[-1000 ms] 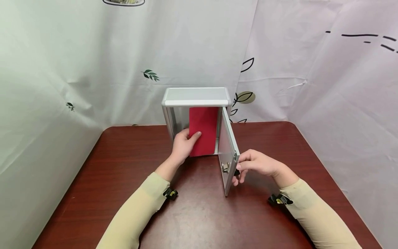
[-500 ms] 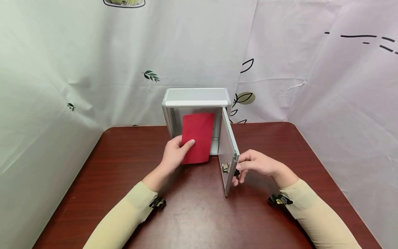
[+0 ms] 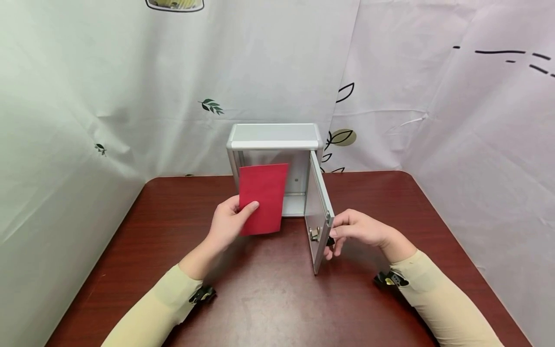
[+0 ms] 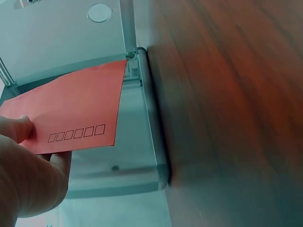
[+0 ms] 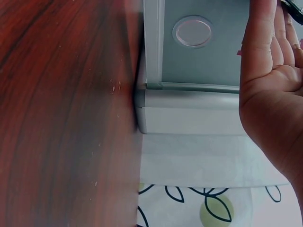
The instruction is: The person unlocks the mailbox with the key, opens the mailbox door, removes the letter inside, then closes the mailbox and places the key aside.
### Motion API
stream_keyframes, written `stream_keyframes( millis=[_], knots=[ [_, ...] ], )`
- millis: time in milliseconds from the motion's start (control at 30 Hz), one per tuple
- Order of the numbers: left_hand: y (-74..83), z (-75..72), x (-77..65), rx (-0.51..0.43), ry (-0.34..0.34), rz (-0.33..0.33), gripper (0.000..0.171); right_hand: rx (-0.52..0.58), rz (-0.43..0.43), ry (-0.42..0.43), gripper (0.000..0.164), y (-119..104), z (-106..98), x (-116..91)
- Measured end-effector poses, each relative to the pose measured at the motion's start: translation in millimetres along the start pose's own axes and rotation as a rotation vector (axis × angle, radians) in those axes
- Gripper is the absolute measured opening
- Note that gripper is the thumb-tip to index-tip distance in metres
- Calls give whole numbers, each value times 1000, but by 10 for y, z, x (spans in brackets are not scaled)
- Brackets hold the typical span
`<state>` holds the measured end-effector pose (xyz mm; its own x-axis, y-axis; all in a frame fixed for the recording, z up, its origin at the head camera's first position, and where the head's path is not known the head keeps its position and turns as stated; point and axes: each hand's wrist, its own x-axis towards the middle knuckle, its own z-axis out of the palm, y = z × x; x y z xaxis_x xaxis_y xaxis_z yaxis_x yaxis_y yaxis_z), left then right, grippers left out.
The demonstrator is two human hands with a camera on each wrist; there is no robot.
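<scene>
A red envelope (image 3: 265,193) is pinched along its left edge by my left hand (image 3: 227,221), thumb on the front. It is held upright before the open mouth of a silver metal box (image 3: 274,136). In the left wrist view, a row of small printed squares runs along one edge of the envelope (image 4: 80,104). The box's door (image 3: 320,207) stands swung out toward me, its metal latch (image 3: 314,233) showing on the inner side. My right hand (image 3: 357,227) holds a black knob (image 3: 331,240) at the door's free edge.
The box stands on a dark red-brown wooden table (image 3: 277,299), near its back edge. White cloth (image 3: 277,58) with printed leaves hangs behind the table and along both sides. A round disc (image 5: 193,32) marks the door's outer face in the right wrist view.
My left hand has drawn the red envelope out of the box, toward me and to the left. The right hand and the door have stayed in place.
</scene>
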<state>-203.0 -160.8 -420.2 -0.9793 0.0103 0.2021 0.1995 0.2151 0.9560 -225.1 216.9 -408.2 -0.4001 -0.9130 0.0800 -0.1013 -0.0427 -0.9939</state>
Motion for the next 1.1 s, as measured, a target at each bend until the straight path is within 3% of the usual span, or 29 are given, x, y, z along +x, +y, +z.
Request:
stream_keyframes(
  millis=[633,1100],
  knots=[
    [-138,-607,-265,37,45,-73,36,-11,0,-6,26,22,-13,-11],
    [-228,-949,-262,47,137,-102,43,-8,4,-3,26,2,-7,-8]
  ],
)
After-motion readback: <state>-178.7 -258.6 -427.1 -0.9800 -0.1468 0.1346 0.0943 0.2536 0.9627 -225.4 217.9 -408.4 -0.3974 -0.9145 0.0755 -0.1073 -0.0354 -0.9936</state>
